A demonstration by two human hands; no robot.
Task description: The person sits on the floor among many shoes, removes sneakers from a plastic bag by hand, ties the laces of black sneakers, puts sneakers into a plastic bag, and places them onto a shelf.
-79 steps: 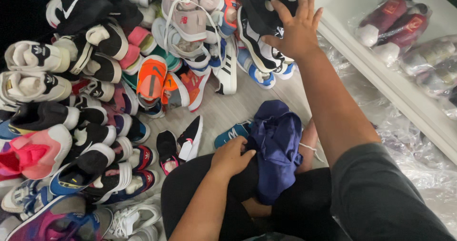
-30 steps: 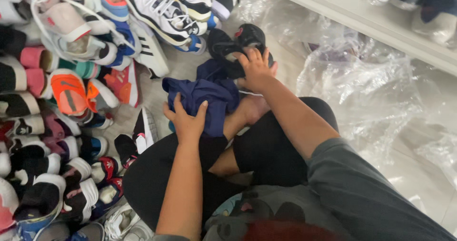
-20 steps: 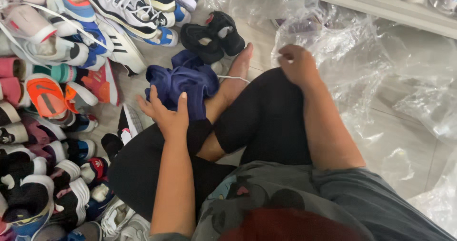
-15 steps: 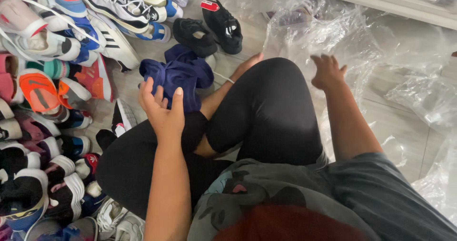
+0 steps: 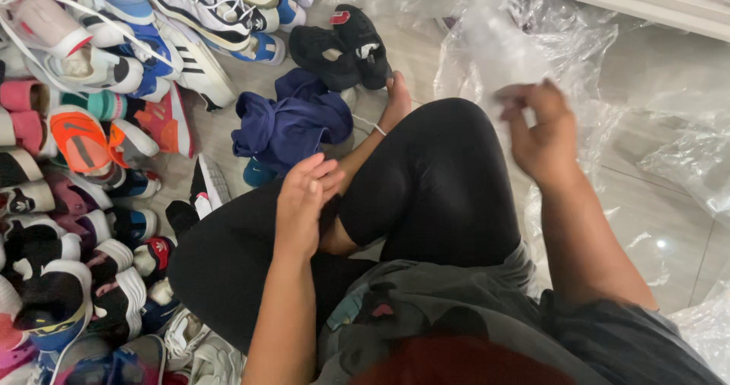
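Note:
I sit cross-legged on the floor in black leggings. My left hand [image 5: 303, 202] rests open on my shin, holding nothing, just short of a crumpled dark blue cloth [image 5: 293, 122]. Out to the right, my right hand [image 5: 541, 130] is blurred, its fingers pinched on a sheet of clear plastic bag [image 5: 487, 46] that rises above it. A pair of small black shoes [image 5: 342, 42] lies on the floor beyond the cloth, by my bare foot [image 5: 397, 100].
A dense pile of sneakers [image 5: 84, 149] in many colours covers the floor on the left and at the top. A black-and-white shoe [image 5: 207, 191] lies by my left knee. Crumpled clear plastic [image 5: 684, 157] spreads over the pale floor at right, below a white ledge [image 5: 646, 1].
My right hand set the black shoes down beyond the cloth and swung right to the plastic. My left hand let go of the blue cloth and drew back onto my leg.

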